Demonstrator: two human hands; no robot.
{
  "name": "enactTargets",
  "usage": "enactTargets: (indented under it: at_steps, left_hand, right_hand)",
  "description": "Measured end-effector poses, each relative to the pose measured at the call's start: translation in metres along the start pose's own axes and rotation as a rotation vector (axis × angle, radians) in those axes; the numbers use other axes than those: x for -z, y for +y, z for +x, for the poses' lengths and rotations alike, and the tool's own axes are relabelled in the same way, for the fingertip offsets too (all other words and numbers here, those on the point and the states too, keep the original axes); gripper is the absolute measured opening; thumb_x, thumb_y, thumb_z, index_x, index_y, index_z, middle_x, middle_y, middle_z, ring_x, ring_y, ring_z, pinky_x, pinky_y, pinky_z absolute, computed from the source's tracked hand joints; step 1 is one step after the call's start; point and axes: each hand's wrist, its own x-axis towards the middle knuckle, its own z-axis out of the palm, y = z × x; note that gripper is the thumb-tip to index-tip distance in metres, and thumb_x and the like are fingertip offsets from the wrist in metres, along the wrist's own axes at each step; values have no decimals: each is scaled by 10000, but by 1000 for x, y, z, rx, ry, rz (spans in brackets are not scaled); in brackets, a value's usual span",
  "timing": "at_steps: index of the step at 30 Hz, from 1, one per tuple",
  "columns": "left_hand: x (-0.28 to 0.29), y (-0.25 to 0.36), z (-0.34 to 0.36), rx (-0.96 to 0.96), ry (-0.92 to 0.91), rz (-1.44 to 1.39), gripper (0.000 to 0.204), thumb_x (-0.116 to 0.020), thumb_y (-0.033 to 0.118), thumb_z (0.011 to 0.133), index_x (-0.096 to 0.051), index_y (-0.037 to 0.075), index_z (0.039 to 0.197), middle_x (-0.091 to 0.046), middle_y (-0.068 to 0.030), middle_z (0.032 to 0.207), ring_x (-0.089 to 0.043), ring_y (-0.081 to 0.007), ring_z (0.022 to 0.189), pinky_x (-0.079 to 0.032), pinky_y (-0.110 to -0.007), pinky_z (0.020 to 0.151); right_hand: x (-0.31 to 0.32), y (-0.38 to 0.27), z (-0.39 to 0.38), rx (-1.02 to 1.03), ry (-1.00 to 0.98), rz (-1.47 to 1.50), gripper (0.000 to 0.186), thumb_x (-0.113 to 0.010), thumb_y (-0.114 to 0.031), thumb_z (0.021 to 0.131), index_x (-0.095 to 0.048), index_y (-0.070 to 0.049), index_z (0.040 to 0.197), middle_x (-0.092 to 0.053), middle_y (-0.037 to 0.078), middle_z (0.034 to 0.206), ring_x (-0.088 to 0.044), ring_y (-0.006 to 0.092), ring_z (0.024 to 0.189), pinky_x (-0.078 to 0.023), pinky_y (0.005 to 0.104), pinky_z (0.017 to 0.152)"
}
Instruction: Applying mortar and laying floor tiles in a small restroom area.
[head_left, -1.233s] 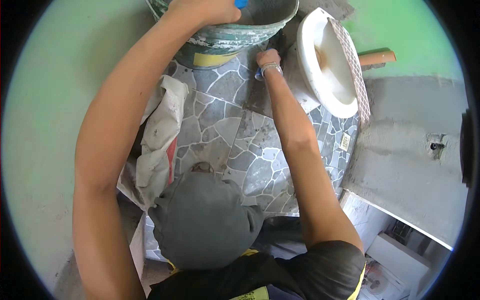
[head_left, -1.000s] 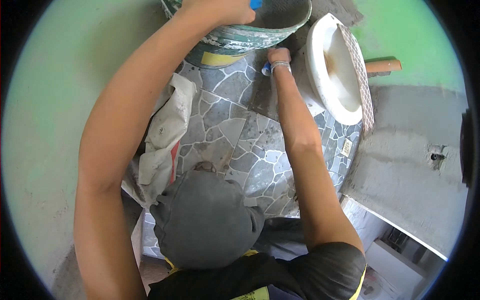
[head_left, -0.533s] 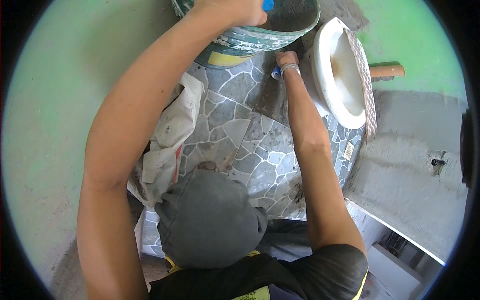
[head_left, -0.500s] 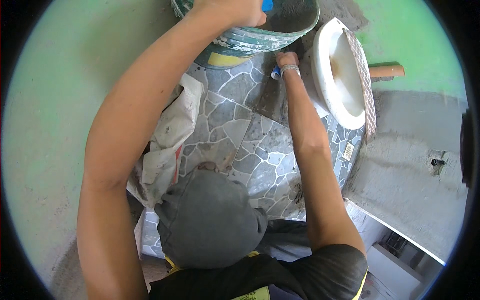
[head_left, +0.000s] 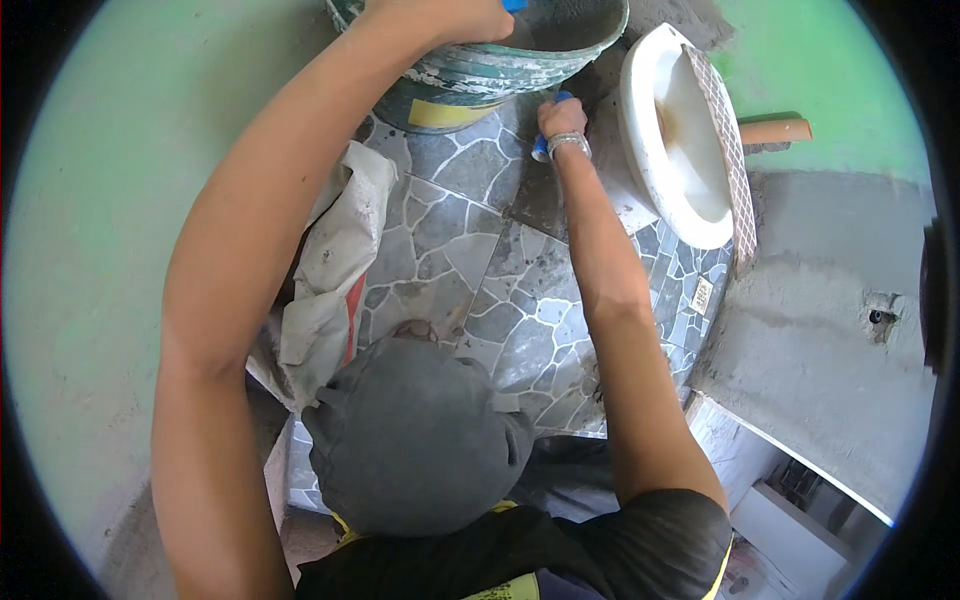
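A green bucket [head_left: 500, 72] smeared with cement stands at the top, with grey mortar inside. My left hand [head_left: 478, 20] reaches over its near rim, closed around a blue handle [head_left: 514, 5]; the rest of that tool is out of sight. Lower and to the right, my right hand [head_left: 562, 117] is closed round a blue-handled tool [head_left: 541, 152], whose blue shows at both sides of the fist. Its working end cannot be made out. This hand is between the bucket and a white ceramic toilet bowl [head_left: 640, 130] with a brown stain inside.
Stone-patterned tiles [head_left: 440, 240] cover the floor. A crumpled, dirty white sack [head_left: 345, 250] lies by my left arm. A patterned strip [head_left: 722, 130] rests along the bowl's right side. An orange pipe [head_left: 778, 131] sticks out beyond it, above a grey plastered surface [head_left: 810, 270].
My right hand has shifted slightly left, away from the bowl, and more of its blue handle shows. The left hand still grips the blue handle over the bucket. The whole view has moved slightly.
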Motion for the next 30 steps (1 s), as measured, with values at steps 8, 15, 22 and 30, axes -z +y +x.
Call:
enactTargets:
  at_steps: [8, 15, 22, 30]
  left_hand:
    - [5, 1, -2, -18, -48, -3, 472, -671, 224, 818, -579, 40, 1243, -634, -240, 1230, -589, -381, 1190, -479, -468, 1001]
    - [1, 6, -5, 0, 25, 34, 495, -714, 253, 821, -593, 60, 1261, -636, -223, 1241, -598, -374, 1181, -484, -467, 996]
    - [6, 6, -3, -4, -20, 26, 482, -695, 230, 831, -587, 42, 1262, -632, -226, 1256, -605, -376, 1173, -491, -461, 988]
    - [8, 8, -5, 44, -27, 10, 483, -697, 237, 834, -587, 37, 1259, -631, -229, 1259, -606, -379, 1173, -495, -461, 983]
  right_hand:
    - [-3, -4, -36, 1, 158, 95, 526, -676, -271, 824, -544, 100, 1172, -645, 351, 1087, -656, 462, 1030, -534, 460, 939]
    - [-15, -2, -40, -33, 22, -35, 603, -678, -195, 808, -442, 170, 1226, -529, 384, 1254, -618, 493, 1094, -533, 459, 955]
    - [12, 0, 4, -47, -3, -130, 431, -707, -274, 810, -698, 73, 1066, -686, 293, 1104, -683, 393, 1057, -538, 420, 944]
    - [6, 17, -43, 14, 45, -102, 364, -642, -259, 838, -694, 59, 1007, -685, 297, 1088, -669, 423, 1054, -533, 440, 943]
